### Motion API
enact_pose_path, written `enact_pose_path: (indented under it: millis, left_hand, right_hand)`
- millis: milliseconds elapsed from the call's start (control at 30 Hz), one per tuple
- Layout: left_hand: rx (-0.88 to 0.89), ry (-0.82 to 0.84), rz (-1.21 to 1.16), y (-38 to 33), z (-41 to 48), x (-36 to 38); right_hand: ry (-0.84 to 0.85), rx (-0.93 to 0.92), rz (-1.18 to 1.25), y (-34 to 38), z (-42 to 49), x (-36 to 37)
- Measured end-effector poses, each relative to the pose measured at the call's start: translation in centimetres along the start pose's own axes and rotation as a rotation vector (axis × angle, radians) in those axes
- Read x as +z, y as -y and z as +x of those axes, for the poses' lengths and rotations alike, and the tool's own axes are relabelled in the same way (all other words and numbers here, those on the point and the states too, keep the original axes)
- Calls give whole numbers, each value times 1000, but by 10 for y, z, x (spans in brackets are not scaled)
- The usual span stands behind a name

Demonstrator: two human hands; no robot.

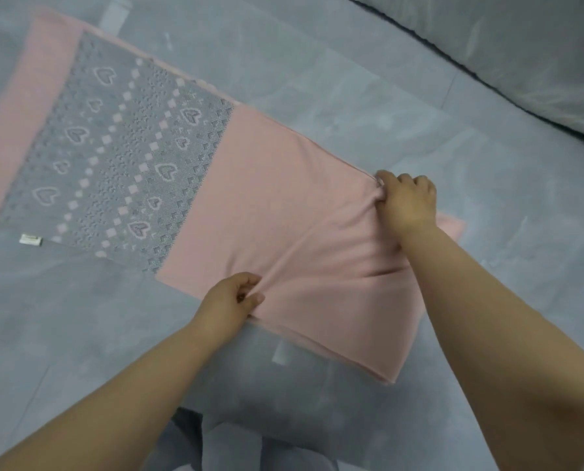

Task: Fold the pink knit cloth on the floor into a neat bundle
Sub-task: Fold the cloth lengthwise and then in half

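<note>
One pink knit cloth [283,205], apparently doubled; left hand [229,302], right hand [407,202], fingers [252,298] both pinching it.

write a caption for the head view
The left hand and right hand pinch opposite edges of the pink knit cloth lying on the grey floor.

Cloth [249,185] stretched across the floor [419,96], left grip [231,297] on its near edge, right grip [407,202] on its far edge
</note>
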State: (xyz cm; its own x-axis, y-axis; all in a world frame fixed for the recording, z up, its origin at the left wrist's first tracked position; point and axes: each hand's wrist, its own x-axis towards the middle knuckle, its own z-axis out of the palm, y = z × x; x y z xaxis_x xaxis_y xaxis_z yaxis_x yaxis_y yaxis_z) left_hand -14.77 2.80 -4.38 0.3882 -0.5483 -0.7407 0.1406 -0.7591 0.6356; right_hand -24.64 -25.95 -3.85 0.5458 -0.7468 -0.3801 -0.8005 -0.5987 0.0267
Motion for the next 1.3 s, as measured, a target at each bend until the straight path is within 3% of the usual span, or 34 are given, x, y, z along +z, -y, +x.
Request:
enact_pose_path:
  millis: [233,467,600,933,1133,1300]
  left_hand:
    - [50,-57,90,-11,-5,-6]
    - [47,-285,-85,-16,-12,-58]
    - [30,-329,-252,-11,-8,-123]
    - [-3,-196,-244,22,-22,-316]
    - [-59,-267,-194,50,0,-389]
    - [-156,-226,22,82,30,-408]
  right_hand:
    - [-50,-61,184,-15,-21,-31]
    - [-38,-110,522,20,-19,-90]
    - [-17,-112,661,80,-1,-111]
    - [66,-238,756,313,71,-127]
    - [84,-288,705,440,116,-111]
    - [132,-249,655,486,132,-67]
